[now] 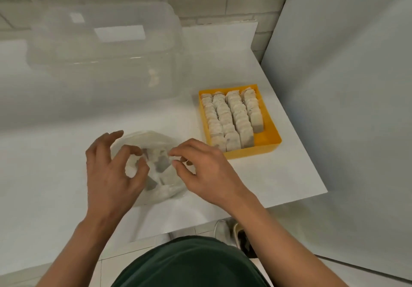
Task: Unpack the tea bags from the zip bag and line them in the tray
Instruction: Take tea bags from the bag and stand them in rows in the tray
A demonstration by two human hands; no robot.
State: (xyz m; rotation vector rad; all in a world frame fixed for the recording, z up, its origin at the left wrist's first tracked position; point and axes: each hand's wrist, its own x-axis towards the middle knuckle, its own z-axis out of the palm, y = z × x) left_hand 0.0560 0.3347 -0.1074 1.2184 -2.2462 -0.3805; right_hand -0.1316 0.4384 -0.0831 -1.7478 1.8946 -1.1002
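Shirt (189,262); left grip (111,175), right grip (207,170) on bag (159,170)

White counter (245,52) ahead; pale brick wall (223,3) at twelve o'clock, grey panel (345,85) at three, tiled floor (66,275) at seven.

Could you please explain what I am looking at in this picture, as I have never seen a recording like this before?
No machine here: one camera, worn on a person's head, looks down at their two bare hands. On the white counter lies a clear zip bag with loose tea bags inside. The left hand and the right hand each pinch the bag, one on either side. To the right sits a yellow tray holding four rows of tea bags. A large clear plastic box stands behind, at the left.
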